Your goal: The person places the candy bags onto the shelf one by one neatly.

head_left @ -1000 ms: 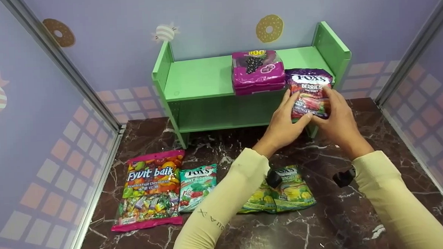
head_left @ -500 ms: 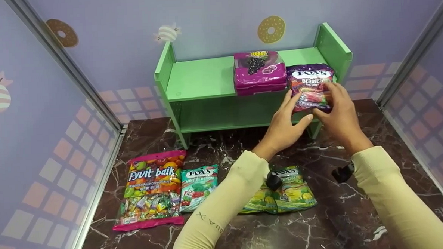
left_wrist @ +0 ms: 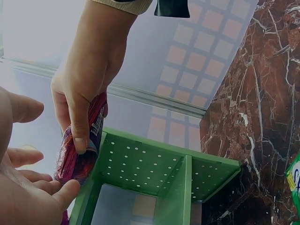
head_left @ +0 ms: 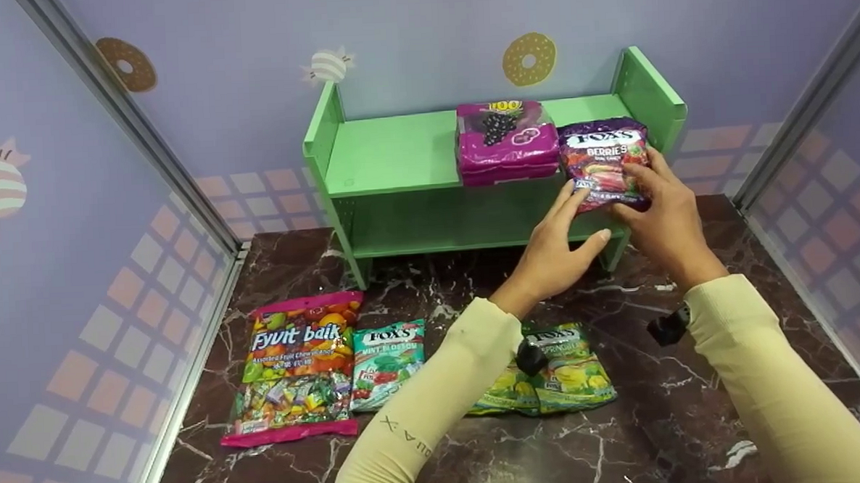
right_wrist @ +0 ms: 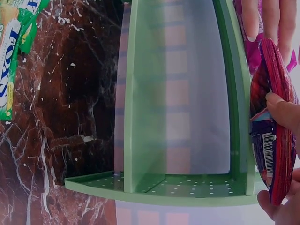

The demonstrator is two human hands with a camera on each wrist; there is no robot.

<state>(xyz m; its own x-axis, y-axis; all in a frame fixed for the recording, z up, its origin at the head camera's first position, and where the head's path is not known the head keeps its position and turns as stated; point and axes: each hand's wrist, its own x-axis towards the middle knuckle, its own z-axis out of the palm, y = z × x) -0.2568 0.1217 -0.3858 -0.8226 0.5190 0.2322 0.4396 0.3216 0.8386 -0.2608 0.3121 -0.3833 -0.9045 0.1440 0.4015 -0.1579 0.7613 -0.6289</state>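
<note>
A purple-and-red bag of Fox's Berries candy (head_left: 601,163) leans at the right end of the green shelf's upper board (head_left: 397,152). My right hand (head_left: 665,217) grips its right side and lower edge, the thumb (right_wrist: 283,108) pressing the bottom. With fingers extended, my left hand (head_left: 550,254) touches the bag's lower left corner, its thumb held away. A magenta pack with a grape picture (head_left: 507,145) sits just left of the bag. In the left wrist view the right hand (left_wrist: 89,93) pinches the bag (left_wrist: 79,154) from above.
On the dark marble floor lie a large Fyvit baik candy bag (head_left: 297,363), a teal Fox's mint bag (head_left: 386,363) and yellow-green Fox's bags (head_left: 566,373), partly behind the left sleeve. Patterned walls (head_left: 113,299) enclose the sides and back.
The candy bag has moved up and back onto the upper board and tilted further. The left thumb has come away from its lower edge; the right hand still holds it.
</note>
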